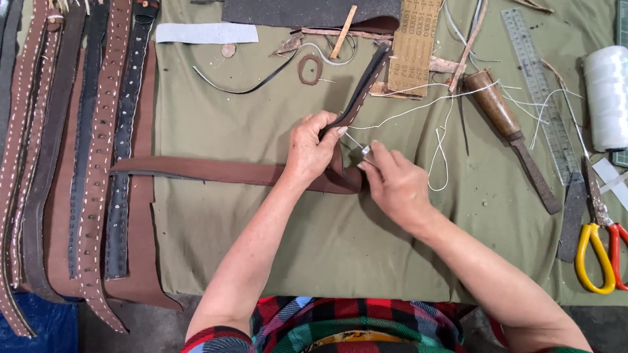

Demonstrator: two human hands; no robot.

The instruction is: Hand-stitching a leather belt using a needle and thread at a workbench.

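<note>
A long brown leather strap [216, 171] lies across the green cloth, and its right end is folded upward. My left hand [314, 147] pinches that raised, dark end [362, 85] between thumb and fingers. Just to the right, my right hand [392, 183] holds a small shiny needle [366, 151] against the strap's fold. White thread [439, 140] runs from the needle area up and to the right across the cloth.
Several stitched leather belts [85, 144] lie in a row at the left. A wooden-handled tool [507, 127], a metal ruler [540, 85], a white thread spool [605, 95] and yellow-and-red scissors [598, 245] sit at the right. Leather scraps and a sandpaper strip [412, 46] lie at the top.
</note>
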